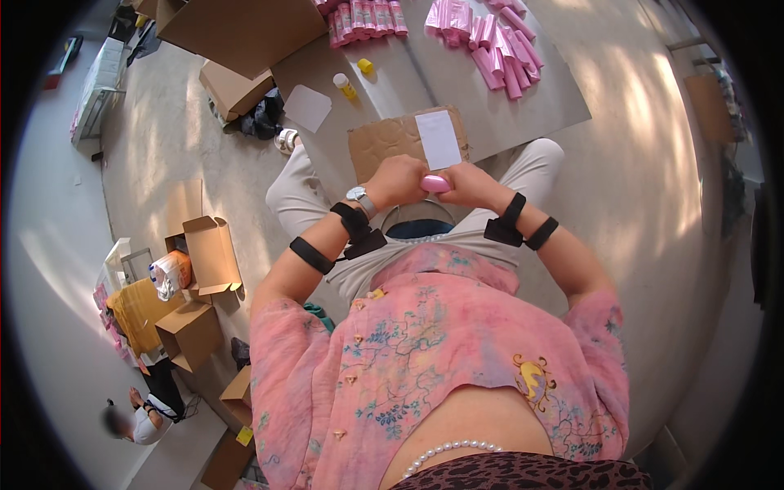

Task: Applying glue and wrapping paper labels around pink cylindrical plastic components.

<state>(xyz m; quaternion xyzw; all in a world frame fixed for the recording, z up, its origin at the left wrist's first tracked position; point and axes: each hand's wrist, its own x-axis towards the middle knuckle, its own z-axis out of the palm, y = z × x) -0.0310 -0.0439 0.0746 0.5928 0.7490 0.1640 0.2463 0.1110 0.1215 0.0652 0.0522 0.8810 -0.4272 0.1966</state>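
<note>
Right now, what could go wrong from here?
The pink item, between the left hand and right hand, might drop if the grip loosens.
The pink rolls, loosely heaped near the right edge of the table, could roll off if bumped.

We take this for a packing workshop, with pink rolls (508, 61) heaped far on the table (396, 86) and open cartons (214, 251) along the left floor (151, 171).

The roll (435, 184) is pink, the table (523, 114) grey, cardboard (380, 145) brown, paper (438, 140) white, and the blouse (482, 327) pink with blue floral sprigs.
</note>
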